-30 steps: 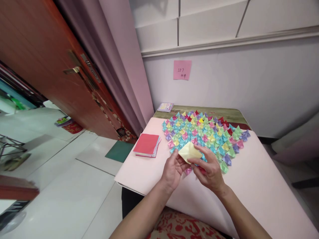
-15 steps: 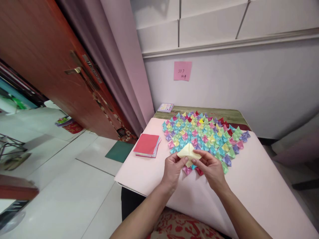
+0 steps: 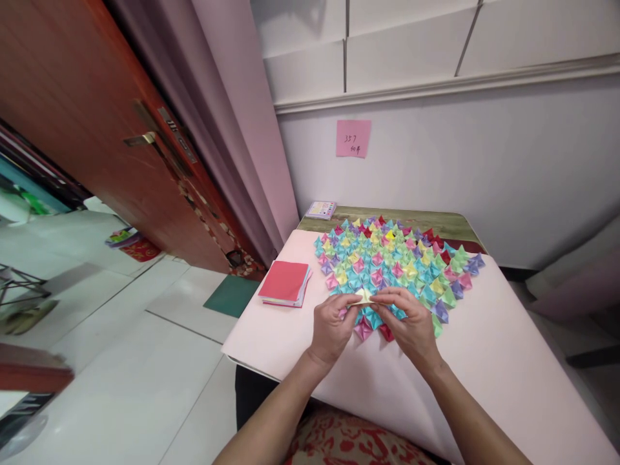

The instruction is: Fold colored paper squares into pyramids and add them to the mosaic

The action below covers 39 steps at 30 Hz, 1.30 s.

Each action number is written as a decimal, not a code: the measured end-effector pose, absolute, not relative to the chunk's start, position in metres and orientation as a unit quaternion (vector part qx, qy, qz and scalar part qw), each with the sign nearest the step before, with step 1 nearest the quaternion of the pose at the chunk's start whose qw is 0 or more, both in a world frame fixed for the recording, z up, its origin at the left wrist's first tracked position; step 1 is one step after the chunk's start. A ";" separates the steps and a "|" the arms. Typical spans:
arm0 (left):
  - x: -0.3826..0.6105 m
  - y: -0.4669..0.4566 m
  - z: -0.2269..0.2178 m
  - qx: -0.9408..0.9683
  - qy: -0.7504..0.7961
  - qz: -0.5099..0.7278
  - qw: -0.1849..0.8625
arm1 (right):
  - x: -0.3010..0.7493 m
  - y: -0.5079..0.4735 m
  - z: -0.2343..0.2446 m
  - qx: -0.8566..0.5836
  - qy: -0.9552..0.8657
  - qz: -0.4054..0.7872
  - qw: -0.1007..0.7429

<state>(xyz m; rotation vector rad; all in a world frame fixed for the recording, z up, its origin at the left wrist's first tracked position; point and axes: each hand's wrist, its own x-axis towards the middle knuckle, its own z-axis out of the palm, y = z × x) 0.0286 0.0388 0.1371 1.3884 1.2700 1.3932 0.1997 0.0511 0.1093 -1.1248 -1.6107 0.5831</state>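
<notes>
Pale yellow paper [image 3: 364, 296]: held in the air above the near part of the worktop [image 3: 504, 361], between both hands. It shows as a low, narrow peak, creased; fingers cover both ends, so the number of folds cannot be told. Left hand [image 3: 334, 326] pinches its left end between thumb and fingers; right hand [image 3: 409, 321] pinches the right end likewise, the two sets of fingertips near each other. Below and beyond the hands: a broad field of folded paper pieces [image 3: 398, 268], pointed, in pink, blue, green, yellow, purple and red, set close together in slanting rows. Progress, as judged: these pieces look finished and alike in form; the yellow sheet looks partway, its shape not yet matching theirs. Left of the field, well apart from it, a red-topped paper stack [image 3: 285, 282] lies flat; its sheets appear unfolded, so paper seems to remain, count not readable. Far left corner of the worktop: a small printed packet [image 3: 321, 209], contents unclear. On the wall behind: a pink note [image 3: 353, 138], handwritten "357", with smaller marks underneath.
</notes>
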 end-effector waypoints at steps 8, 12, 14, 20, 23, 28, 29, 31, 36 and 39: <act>0.025 0.044 0.133 0.575 0.518 0.486 0.406 | 0.198 0.051 0.110 -0.487 -0.738 0.192 0.426; 0.022 0.044 0.127 0.511 0.463 0.501 0.522 | 0.200 0.049 0.109 -0.498 -0.712 0.261 0.421; 0.021 0.045 0.125 0.500 0.452 0.503 0.541 | 0.201 0.048 0.108 -0.497 -0.690 0.312 0.423; 0.030 0.042 0.122 0.474 0.452 0.527 0.542 | 0.199 0.051 0.104 -0.504 -0.597 0.437 0.447; 0.038 0.039 0.115 0.413 0.433 0.518 0.611 | 0.194 0.052 0.101 -0.513 -0.522 0.486 0.478; 0.036 0.036 0.108 0.322 0.437 0.494 0.679 | 0.190 0.048 0.101 -0.494 -0.461 0.536 0.505; 0.034 0.037 0.108 0.311 0.430 0.494 0.689 | 0.191 0.047 0.102 -0.486 -0.451 0.556 0.501; 0.030 0.038 0.109 0.303 0.415 0.483 0.709 | 0.193 0.047 0.104 -0.465 -0.431 0.600 0.487; 0.027 0.041 0.110 0.328 0.398 0.437 0.737 | 0.200 0.048 0.106 -0.425 -0.408 0.676 0.442; 0.029 0.041 0.109 0.321 0.398 0.423 0.748 | 0.200 0.047 0.108 -0.406 -0.389 0.708 0.427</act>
